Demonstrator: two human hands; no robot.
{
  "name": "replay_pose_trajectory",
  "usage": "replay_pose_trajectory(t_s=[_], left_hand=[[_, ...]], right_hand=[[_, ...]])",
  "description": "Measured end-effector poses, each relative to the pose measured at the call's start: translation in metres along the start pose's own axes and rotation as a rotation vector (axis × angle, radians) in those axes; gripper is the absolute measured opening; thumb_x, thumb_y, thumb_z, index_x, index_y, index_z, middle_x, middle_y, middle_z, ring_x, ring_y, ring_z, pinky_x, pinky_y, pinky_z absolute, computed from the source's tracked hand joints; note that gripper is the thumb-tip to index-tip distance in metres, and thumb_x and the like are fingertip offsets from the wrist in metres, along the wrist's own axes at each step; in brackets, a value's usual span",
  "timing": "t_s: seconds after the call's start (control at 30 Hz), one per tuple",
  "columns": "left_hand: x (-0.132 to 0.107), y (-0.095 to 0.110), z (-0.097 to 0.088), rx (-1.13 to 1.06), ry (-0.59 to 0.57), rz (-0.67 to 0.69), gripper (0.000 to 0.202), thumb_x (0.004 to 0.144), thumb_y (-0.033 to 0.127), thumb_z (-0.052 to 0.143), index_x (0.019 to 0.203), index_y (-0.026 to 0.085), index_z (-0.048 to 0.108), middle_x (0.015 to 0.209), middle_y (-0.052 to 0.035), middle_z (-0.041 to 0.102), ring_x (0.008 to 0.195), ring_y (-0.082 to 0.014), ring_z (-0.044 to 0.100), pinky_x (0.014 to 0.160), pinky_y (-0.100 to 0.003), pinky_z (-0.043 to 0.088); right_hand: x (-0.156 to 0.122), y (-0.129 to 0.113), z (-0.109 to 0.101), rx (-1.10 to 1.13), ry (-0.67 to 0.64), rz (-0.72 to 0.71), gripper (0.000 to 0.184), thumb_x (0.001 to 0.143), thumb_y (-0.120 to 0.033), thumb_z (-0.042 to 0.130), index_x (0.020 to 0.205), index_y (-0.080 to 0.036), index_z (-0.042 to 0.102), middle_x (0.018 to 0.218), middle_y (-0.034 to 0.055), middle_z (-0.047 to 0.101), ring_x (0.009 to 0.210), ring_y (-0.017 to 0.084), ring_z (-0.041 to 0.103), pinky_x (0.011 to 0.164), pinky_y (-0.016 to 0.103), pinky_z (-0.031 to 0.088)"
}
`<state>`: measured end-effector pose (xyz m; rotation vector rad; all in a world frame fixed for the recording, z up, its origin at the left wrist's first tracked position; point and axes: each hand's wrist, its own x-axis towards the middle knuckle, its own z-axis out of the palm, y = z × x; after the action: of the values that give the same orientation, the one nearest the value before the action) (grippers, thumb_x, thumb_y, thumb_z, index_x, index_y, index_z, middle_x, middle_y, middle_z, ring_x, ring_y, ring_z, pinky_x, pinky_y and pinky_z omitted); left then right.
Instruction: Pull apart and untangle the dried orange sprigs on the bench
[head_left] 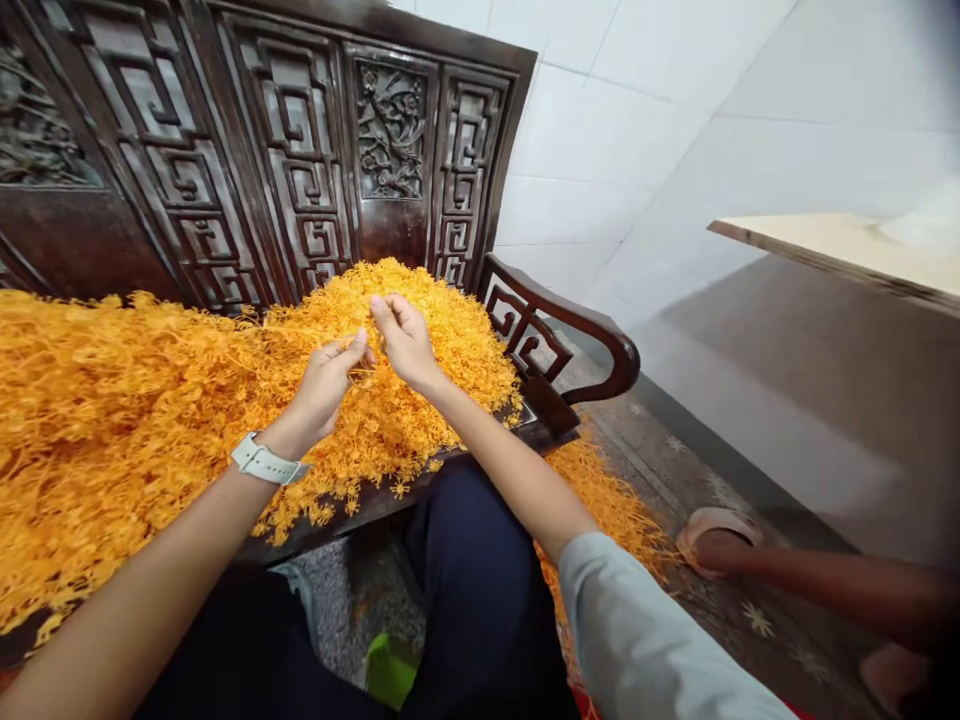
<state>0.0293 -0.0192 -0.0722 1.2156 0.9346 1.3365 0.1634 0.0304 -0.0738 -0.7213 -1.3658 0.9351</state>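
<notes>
Both of my hands are held close together over a big heap of orange plastic-looking strands with flower-like ends (150, 430) on a dark carved wooden bench (390, 230). Thumb against fingers, my left hand (324, 382) pinches a thin orange strand (361, 376), part of which loops out below the fingertips. A pale watch strap (268, 462) circles that wrist. Just right of it and slightly higher, my right hand (406, 345) is closed in a pinch. Whatever sits between its fingertips is too small to make out.
The bench's curved armrest (592, 330) rises at the right end. More orange strands (607, 500) lie on the floor beside it. Another person's foot in a slipper (720, 540) is at the right, below a pale board (825, 245). Something green (390, 670) shows under my legs.
</notes>
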Motion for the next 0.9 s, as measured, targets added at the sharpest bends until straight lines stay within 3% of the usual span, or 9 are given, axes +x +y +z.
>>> replay_pose_trajectory(t_s=[0.13,0.23,0.33,0.43,0.57,0.7,0.9], left_hand=[[0.005,-0.009,-0.010,-0.051,0.057,0.005,0.040,0.085,0.059,0.085,0.086,0.020,0.078,0.089,-0.0056,0.074,0.083,-0.0177,0.064,0.079,-0.031,0.047],[0.012,-0.013,-0.011,-0.118,0.052,0.070,0.044,0.088,0.063,0.081,0.108,0.023,0.081,0.107,-0.0079,0.078,0.100,-0.0226,0.071,0.091,-0.036,0.053],[0.015,-0.015,-0.011,-0.032,0.083,0.192,0.043,0.088,0.062,0.081,0.102,0.022,0.085,0.113,-0.0103,0.079,0.117,-0.0269,0.068,0.108,-0.043,0.050],[0.012,-0.019,-0.011,0.097,0.112,0.236,0.034,0.082,0.055,0.088,0.089,0.021,0.087,0.112,-0.0101,0.077,0.119,-0.0272,0.066,0.115,-0.044,0.046],[0.003,-0.021,-0.004,-0.071,-0.002,0.067,0.029,0.073,0.045,0.096,0.086,0.020,0.086,0.100,-0.0073,0.079,0.102,-0.0228,0.069,0.108,-0.041,0.049],[-0.002,-0.017,0.005,-0.214,0.036,0.030,0.020,0.074,0.035,0.094,0.080,0.020,0.082,0.093,-0.0047,0.078,0.096,-0.0190,0.069,0.102,-0.035,0.050],[-0.001,-0.012,0.002,-0.224,-0.036,0.018,0.033,0.078,0.044,0.093,0.071,0.018,0.073,0.077,-0.0023,0.067,0.077,-0.0145,0.057,0.081,-0.030,0.046]], right_hand=[[-0.002,0.003,-0.005,0.007,0.014,-0.011,0.057,0.094,-0.078,0.064,0.081,-0.026,0.046,0.067,-0.0067,0.037,0.057,0.010,0.033,0.052,0.027,0.031],[-0.005,0.002,-0.004,-0.060,-0.015,-0.025,0.057,0.096,-0.079,0.061,0.080,-0.026,0.045,0.066,-0.0062,0.038,0.057,0.011,0.035,0.052,0.027,0.032],[-0.009,-0.001,0.001,-0.105,0.017,-0.039,0.055,0.099,-0.077,0.057,0.082,-0.026,0.047,0.071,-0.0039,0.047,0.061,0.011,0.045,0.055,0.029,0.039],[-0.011,-0.001,0.006,-0.097,0.139,-0.060,0.053,0.102,-0.076,0.052,0.084,-0.026,0.045,0.072,-0.0037,0.049,0.062,0.012,0.050,0.060,0.031,0.043],[-0.011,0.007,0.008,-0.243,0.189,-0.141,0.053,0.105,-0.074,0.047,0.083,-0.026,0.043,0.072,-0.0035,0.046,0.066,0.013,0.046,0.066,0.032,0.040],[-0.010,0.015,0.004,-0.319,0.152,-0.114,0.055,0.105,-0.075,0.044,0.081,-0.026,0.040,0.072,-0.0039,0.043,0.066,0.014,0.043,0.065,0.032,0.037],[-0.014,0.003,0.000,-0.369,-0.063,-0.172,0.060,0.103,-0.077,0.046,0.075,-0.025,0.038,0.070,-0.0046,0.040,0.066,0.013,0.039,0.065,0.032,0.034]])
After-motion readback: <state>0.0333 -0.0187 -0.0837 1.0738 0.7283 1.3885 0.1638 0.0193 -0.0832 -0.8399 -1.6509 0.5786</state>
